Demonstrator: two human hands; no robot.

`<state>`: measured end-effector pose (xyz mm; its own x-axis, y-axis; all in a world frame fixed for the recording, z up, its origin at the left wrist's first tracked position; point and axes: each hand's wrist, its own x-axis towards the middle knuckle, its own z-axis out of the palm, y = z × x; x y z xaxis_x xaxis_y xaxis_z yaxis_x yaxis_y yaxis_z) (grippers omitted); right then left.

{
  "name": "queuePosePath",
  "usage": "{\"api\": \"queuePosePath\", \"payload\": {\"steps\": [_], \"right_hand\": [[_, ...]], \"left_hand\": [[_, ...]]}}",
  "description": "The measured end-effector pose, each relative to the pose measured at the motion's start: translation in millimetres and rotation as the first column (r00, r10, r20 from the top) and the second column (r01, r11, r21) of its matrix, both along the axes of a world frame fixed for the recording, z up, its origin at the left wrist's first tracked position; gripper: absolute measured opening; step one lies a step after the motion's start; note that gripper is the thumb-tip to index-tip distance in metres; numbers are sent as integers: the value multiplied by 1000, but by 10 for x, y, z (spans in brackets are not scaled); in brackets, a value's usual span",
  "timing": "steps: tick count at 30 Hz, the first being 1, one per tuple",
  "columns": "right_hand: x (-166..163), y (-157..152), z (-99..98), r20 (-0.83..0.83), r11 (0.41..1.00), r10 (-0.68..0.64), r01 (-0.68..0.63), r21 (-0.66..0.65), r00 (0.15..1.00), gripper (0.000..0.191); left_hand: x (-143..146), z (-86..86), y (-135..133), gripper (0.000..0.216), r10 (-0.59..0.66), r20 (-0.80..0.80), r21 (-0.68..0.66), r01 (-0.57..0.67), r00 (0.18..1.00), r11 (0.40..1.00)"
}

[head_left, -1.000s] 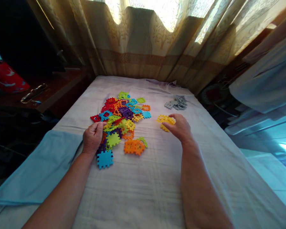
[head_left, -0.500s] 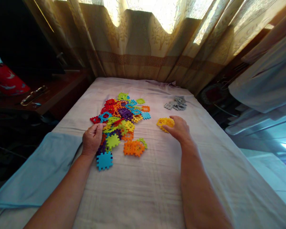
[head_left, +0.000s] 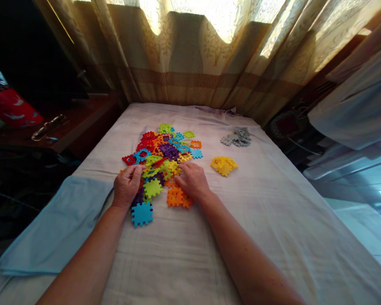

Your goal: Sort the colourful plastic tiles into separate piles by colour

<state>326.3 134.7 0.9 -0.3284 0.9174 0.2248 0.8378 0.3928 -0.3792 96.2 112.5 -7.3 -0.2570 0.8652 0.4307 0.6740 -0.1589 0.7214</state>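
Note:
A heap of coloured plastic interlocking tiles lies on a bed covered by a pale sheet. My left hand rests at the heap's near left edge, fingers curled onto the tiles; what it grips is hidden. My right hand lies on the heap's near right side, fingers spread over yellow and orange tiles. A blue tile sits just in front of my left hand. To the right, apart from the heap, sit a small yellow pile and, farther back, a grey pile.
A light blue cloth lies on the bed's left side. A dark wooden side table stands to the left, with a red object beyond it. Curtains hang behind the bed. The bed drops off on the right.
My right hand has left the yellow pile and moved left onto the coloured heap. My left hand has stayed at the heap's near left edge.

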Motion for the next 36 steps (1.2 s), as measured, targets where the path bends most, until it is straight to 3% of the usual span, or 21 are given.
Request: {"api": "queuePosePath", "payload": {"steps": [11,18,22,28,32,36], "right_hand": [[-7,27,-25,-36,998,-50,48,-51,998,38],[266,141,102,-105,986,-152,157,46,983,41],[729,261,180,-124,932,-336,348,96,934,45],[1383,310,172,-52,794,-606,608,19,794,51],[1529,289,176,16,749,-659,657,-85,752,54],[1515,281,181,65,753,-648,651,-99,759,56]], "left_hand": [[15,36,-8,38,-44,-36,-1,44,998,999],[6,23,-4,38,-25,-10,-11,25,1000,1000],[8,21,-5,38,-17,-3,-10,17,1000,1000],[10,19,-7,37,-21,4,0,21,1000,1000],[1,8,-7,38,-22,20,-4,22,1000,1000],[-7,3,-4,38,-24,32,-6,24,999,1000]]}}
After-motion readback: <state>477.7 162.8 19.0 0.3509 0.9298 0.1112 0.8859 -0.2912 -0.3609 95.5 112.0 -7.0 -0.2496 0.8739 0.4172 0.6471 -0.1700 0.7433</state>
